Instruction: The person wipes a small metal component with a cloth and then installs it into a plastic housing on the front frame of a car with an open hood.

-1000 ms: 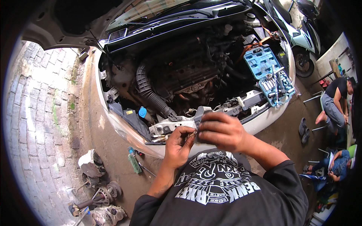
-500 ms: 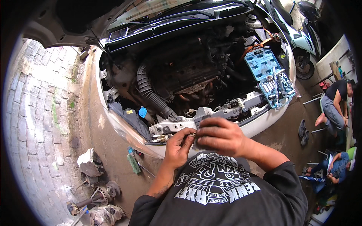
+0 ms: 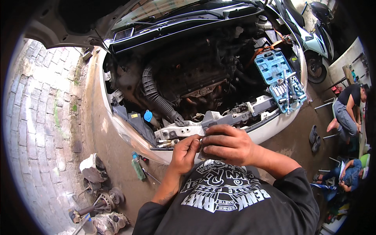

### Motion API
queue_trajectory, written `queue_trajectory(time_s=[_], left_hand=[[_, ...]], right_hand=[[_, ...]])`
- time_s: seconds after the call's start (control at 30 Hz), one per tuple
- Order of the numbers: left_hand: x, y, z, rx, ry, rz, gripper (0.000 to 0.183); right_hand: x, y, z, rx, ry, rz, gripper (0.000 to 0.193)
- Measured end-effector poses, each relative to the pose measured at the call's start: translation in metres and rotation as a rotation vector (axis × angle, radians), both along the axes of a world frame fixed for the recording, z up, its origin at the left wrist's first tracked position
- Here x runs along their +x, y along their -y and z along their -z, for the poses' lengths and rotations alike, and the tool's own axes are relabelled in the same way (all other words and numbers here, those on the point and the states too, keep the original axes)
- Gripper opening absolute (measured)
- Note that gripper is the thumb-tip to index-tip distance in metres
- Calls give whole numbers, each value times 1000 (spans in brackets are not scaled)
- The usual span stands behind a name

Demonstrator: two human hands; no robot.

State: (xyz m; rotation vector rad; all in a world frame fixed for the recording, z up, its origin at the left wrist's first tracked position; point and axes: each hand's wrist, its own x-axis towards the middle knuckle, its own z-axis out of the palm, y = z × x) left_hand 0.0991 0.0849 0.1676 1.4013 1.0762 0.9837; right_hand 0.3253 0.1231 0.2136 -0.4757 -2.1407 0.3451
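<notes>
Brick paving flanks our open engine bay (image 3: 188, 78). Our left hand (image 3: 184, 153) pinches and our right hand (image 3: 229, 145) wraps fingers around a small dark part (image 3: 203, 153) at the front crossmember; it looks rigid, light, best gripped by its edges.

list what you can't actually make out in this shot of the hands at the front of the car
Head view, the only one:
- The small part between the left hand and right hand: covered by the fingers, kind unclear.
- Sockets in the blue tool case: too small to tell apart.
- Deep engine bay: in shadow.
- Car parts on the ground: bent and cut by the fisheye rim.
</notes>
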Motion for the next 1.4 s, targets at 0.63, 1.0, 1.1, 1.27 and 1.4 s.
queue_trajectory(time_s=[0.63, 1.0, 1.1, 1.27, 1.4], left_hand=[[3, -1, -3, -477, 892, 81, 39], [14, 1, -22, -500, 661, -71, 27], [17, 4, -27, -460, 465, -104, 24], [8, 8, -18, -150, 302, 18, 20], [5, 8, -15, -92, 172, 9, 19]], right_hand=[[43, -21, 70, -586, -132, 346, 22], [9, -3, 6, -250, -147, 116, 36], [3, -2, -3, -185, -110, 43, 42], [8, -2, -6, -130, -21, 3, 45], [1, 12, -16, 29, 14, -14, 31]])
